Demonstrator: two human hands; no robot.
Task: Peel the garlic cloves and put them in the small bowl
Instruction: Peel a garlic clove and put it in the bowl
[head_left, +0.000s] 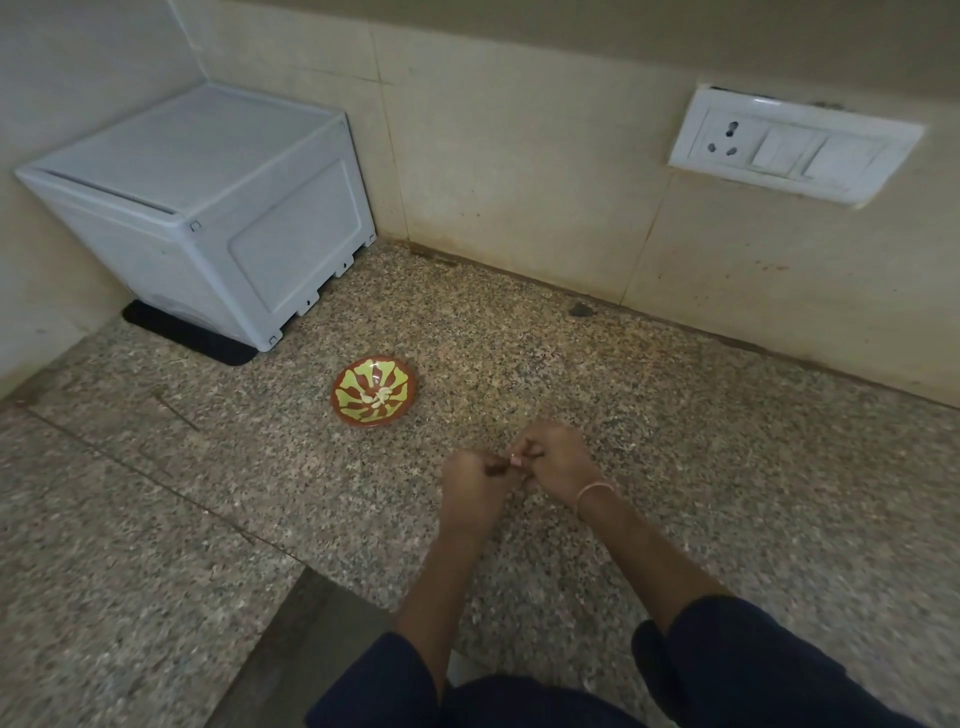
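A small brown bowl (374, 391) with a yellow-green leaf pattern sits on the speckled granite counter (675, 441). A few pale peeled garlic cloves (378, 398) lie at its bottom. In front and to the right of it, my left hand (475, 480) and my right hand (556, 460) are held together just above the counter, fingers curled. Between their fingertips shows a small pale garlic clove (516, 459), pinched from both sides and mostly hidden by the fingers. A thin bangle circles my right wrist.
A white plastic box (208, 208) on a black mat fills the back left corner. A white switch and socket plate (795, 145) is on the tiled wall at right. The counter steps down at the near left edge (291, 587).
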